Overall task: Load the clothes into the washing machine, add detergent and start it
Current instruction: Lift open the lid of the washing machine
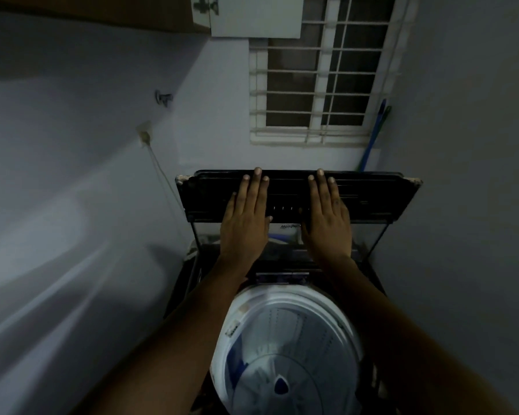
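A top-loading washing machine stands below me with its white drum [285, 348] exposed; I see no clothes inside, only the agitator with a blue cap. Its dark folding lid [372, 196] is raised upright at the back. My left hand [246, 214] lies flat against the lid's left half, fingers together and pointing up. My right hand [327, 214] lies flat against the lid right of centre in the same way. Both fingertips reach the lid's top edge. Neither hand holds anything. No detergent is in view.
A barred window [321, 76] is in the wall behind the machine. A blue-handled broom [372, 139] leans in the right corner. A wall socket with a cord [146, 136] is on the left wall. A cupboard [252, 13] hangs overhead. Walls stand close on both sides.
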`<move>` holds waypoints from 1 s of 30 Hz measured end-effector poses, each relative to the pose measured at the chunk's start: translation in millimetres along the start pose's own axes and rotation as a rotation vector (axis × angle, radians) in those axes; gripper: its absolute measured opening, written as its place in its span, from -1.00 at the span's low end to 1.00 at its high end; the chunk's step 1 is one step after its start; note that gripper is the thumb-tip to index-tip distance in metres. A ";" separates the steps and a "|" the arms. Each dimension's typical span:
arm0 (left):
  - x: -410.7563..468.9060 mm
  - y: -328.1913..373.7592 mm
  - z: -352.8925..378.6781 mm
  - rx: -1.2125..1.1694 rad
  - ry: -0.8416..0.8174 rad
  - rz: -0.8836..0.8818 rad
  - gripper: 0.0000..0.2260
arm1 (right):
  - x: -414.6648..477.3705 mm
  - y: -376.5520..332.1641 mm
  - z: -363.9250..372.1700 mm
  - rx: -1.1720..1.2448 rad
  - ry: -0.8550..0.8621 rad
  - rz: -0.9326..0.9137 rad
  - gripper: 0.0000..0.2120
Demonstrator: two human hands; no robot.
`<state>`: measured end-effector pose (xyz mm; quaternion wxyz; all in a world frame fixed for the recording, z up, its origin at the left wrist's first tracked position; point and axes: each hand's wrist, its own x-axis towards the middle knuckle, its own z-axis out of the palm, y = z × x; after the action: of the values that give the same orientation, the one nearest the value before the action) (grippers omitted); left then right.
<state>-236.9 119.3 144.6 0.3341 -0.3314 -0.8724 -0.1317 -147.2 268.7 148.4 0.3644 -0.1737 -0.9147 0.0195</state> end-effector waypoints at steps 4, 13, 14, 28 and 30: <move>32.4 -5.8 12.1 -0.027 -0.039 -0.047 -0.22 | 32.2 6.6 8.2 -0.015 -0.041 -0.026 -0.35; 87.0 -20.4 41.7 -0.057 -0.130 -0.049 -0.21 | 88.2 22.6 49.5 -0.019 -0.117 -0.033 -0.30; 91.9 -21.9 44.4 -0.054 -0.142 -0.052 -0.20 | 92.8 24.2 52.8 -0.015 -0.127 -0.039 -0.31; 135.3 -39.1 91.8 -0.066 -0.245 -0.031 -0.15 | 138.1 40.2 95.0 0.031 -0.232 -0.053 -0.33; 138.1 -41.0 95.5 -0.069 -0.251 -0.033 -0.16 | 140.4 41.5 98.4 0.040 -0.233 -0.051 -0.32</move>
<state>-388.5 199.5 166.0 0.2087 -0.3423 -0.9077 -0.1244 -295.5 363.3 162.1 0.2595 -0.1397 -0.9544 0.0486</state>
